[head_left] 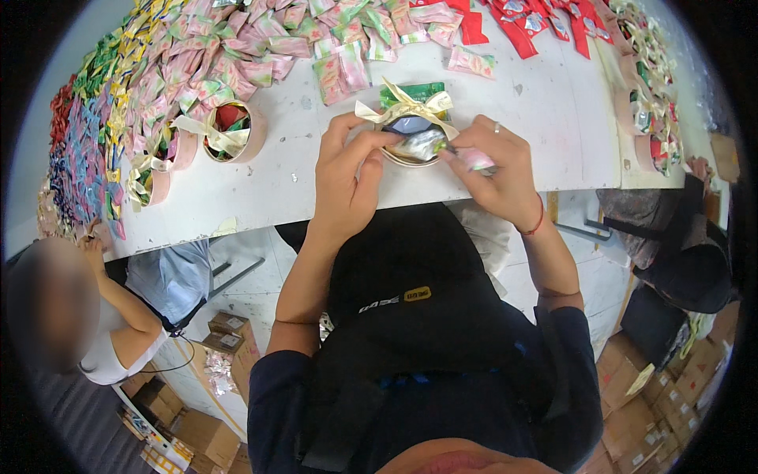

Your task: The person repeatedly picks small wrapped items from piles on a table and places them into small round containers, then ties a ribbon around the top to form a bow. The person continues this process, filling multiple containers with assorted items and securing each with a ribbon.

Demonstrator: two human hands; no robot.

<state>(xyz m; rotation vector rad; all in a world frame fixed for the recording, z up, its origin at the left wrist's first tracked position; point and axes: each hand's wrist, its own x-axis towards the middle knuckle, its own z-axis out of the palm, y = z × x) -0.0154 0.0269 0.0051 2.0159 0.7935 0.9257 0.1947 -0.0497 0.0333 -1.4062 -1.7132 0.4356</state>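
In front of me on the white table is a small round tub (412,164) with a cream ribbon bow (412,104) across its top. Dark and silver packets (420,145) fill it, and a green packet (427,90) stands up at its far side. My left hand (348,175) grips the tub's left side, its index fingertip reaching in over the rim. At the right rim, my right hand (500,175) pinches a small pink and green packet (475,159) between thumb and fingers. Part of that packet is hidden by the fingers.
Pink packets (237,55) lie heaped at the back, with red packets (517,24) to the right and blue ones (87,146) far left. Beribboned tubs stand left (251,136) and right (641,150). A co-worker's arm (130,304) is at the left; cardboard boxes (639,419) sit below.
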